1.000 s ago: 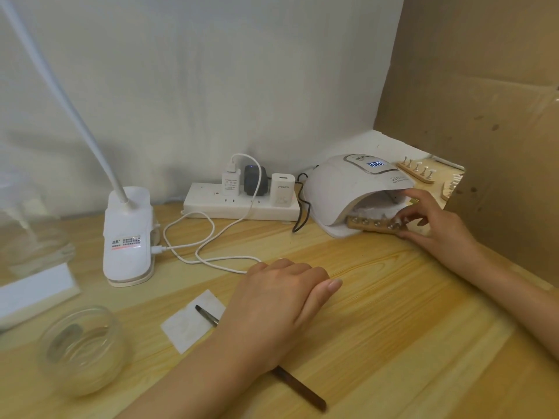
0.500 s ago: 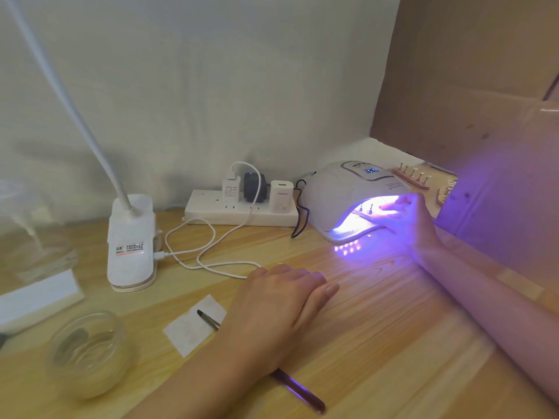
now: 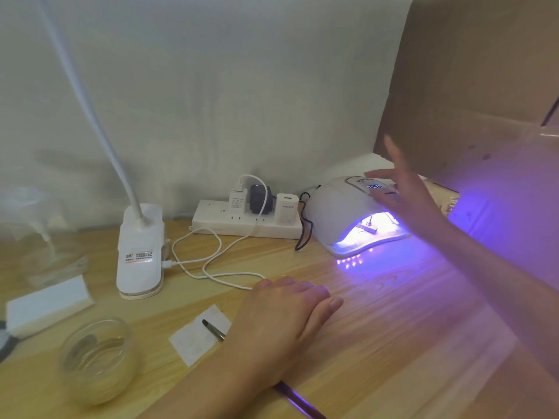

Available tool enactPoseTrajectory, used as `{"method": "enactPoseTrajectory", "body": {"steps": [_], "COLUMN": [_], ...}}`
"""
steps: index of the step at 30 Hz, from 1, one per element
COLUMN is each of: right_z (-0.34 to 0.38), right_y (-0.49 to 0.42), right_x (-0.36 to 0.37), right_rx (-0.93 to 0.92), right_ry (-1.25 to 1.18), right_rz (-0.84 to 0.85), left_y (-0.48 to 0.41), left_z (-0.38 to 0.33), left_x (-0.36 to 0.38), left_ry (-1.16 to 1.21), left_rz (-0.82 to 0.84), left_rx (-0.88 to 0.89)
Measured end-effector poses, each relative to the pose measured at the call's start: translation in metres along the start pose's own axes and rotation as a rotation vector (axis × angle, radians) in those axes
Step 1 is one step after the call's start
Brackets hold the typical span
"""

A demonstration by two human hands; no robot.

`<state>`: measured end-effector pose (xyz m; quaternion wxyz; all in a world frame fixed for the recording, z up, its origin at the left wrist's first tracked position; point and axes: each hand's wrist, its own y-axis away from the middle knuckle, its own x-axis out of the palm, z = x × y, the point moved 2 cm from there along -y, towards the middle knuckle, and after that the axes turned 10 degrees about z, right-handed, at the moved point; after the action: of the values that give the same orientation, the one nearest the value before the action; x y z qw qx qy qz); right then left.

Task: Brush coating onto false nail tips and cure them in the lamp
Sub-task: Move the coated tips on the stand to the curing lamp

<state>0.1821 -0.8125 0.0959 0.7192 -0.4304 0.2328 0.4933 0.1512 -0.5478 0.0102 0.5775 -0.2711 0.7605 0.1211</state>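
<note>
Right hand over lamp top, my fingers spread, empty. Nail strip inside lamp mouth, below them, crosswise. Left hand flat on brush, farther.

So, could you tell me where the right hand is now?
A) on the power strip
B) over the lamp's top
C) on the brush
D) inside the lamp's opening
B: the right hand is spread open above the top of the lit lamp, holding nothing.
</note>
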Motion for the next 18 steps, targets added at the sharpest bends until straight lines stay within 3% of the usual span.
{"method": "enactPoseTrajectory", "body": {"steps": [11, 15, 18], "right_z": [-0.009, 0.005, 0.033], "right_y": [-0.015, -0.014, 0.014], "right_x": [0.013, 0.008, 0.011], "right_rx": [0.039, 0.109, -0.041], "right_ry": [0.098, 0.145, -0.001], "right_rz": [-0.013, 0.002, -0.102], "left_y": [-0.003, -0.005, -0.004], "left_z": [-0.002, 0.001, 0.004], "left_x": [-0.007, -0.009, -0.014], "left_ry": [0.006, 0.356, 0.766], "left_rz": [0.05, 0.042, -0.041], "left_rx": [-0.019, -0.079, -0.108]}}
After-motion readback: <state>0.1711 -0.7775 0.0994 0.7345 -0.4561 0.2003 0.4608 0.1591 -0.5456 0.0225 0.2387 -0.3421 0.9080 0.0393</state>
